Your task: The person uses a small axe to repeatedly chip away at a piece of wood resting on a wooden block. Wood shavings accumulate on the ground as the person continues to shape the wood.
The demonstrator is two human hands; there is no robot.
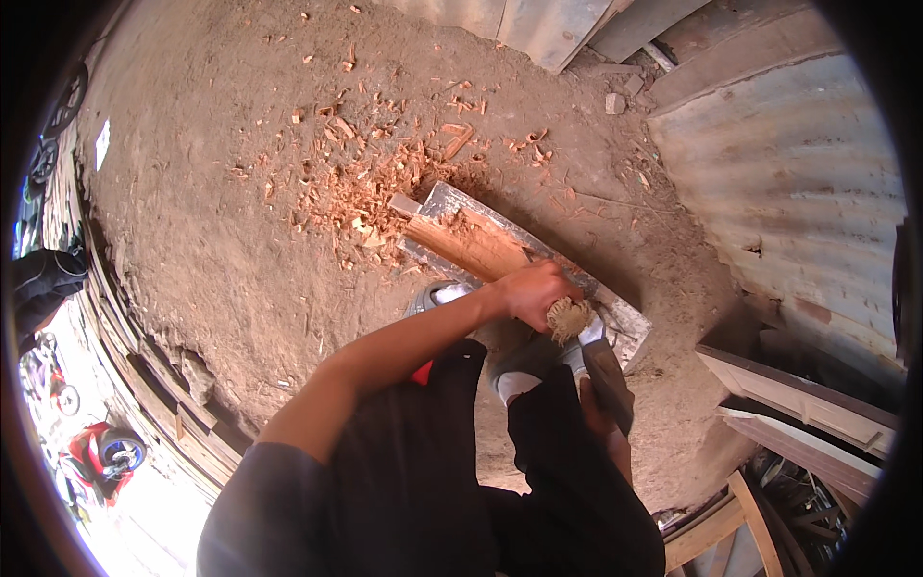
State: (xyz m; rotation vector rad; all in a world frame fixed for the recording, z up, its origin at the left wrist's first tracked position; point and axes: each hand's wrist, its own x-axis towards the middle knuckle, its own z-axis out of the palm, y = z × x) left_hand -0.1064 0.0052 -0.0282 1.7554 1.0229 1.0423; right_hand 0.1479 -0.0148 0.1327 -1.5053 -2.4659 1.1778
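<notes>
Over the right half of a hollowed wooden block (478, 246) on the dirt floor (207, 202), our left hand (538, 291) clasps a frayed-handled tool (570, 320); our partly hidden right hand (593, 412) grips a dark bar (610, 379).

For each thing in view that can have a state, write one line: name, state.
Left hand, closed around a tool handle
Tool handle, frayed at its end
Right hand, partly hidden by a dark object; grip unclear
Wooden block, partly cut to bare orange wood
Wood chips, loose, scattered
Corrugated sheet, stained
</notes>
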